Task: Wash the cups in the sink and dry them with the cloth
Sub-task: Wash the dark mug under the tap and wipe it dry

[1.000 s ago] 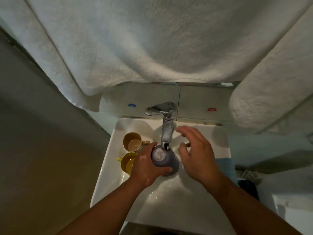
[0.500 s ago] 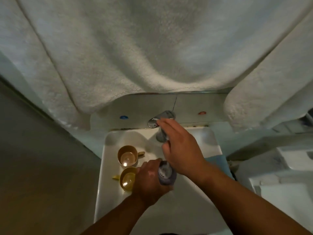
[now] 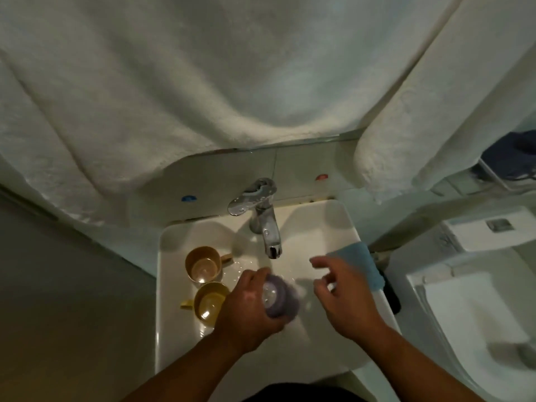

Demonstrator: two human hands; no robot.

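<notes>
While left hand (image 3: 246, 311) grips purple cup (image 3: 280, 298), sink (image 3: 342, 224)

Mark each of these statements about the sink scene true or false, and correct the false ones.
1. The left hand grips the purple cup. True.
2. The right hand holds the blue cloth. False: it holds nothing; the cloth lies on the right rim of the sink.
3. Two yellow cups sit in the left side of the sink. True.
4. Both yellow cups lie mouth down. False: both show their open mouths to the camera.
5. The right hand rests on the tap. False: it is below the tap, apart from it.
</notes>
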